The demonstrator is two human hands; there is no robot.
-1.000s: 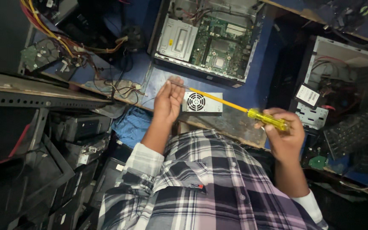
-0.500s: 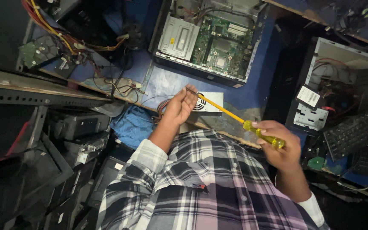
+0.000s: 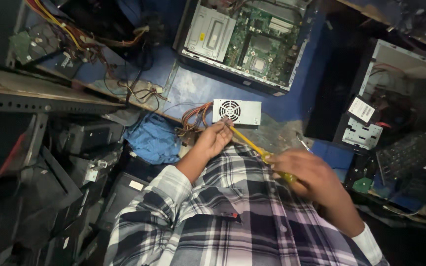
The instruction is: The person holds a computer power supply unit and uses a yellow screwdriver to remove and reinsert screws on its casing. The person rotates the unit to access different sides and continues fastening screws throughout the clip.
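A silver power supply box (image 3: 245,112) with a round fan grille lies on the blue bench, its orange and yellow wires (image 3: 192,119) trailing to the left. My left hand (image 3: 214,139) pinches the tip of a yellow-handled screwdriver (image 3: 250,143) just below the box's lower left corner. Around the screwdriver's handle my right hand (image 3: 309,176) is closed, and it looks blurred. My plaid-sleeved arms fill the lower middle of the view.
An open computer case (image 3: 245,44) with a green board lies behind the box. A second open case (image 3: 400,98) stands at the right, a keyboard (image 3: 415,150) below it. A blue cloth (image 3: 154,140), loose cables (image 3: 129,88) and stacked black units (image 3: 70,162) are at the left.
Both hands and the screwdriver have drawn back toward my body, off the power supply. My left hand, which lay on the box, now pinches the screwdriver's tip.
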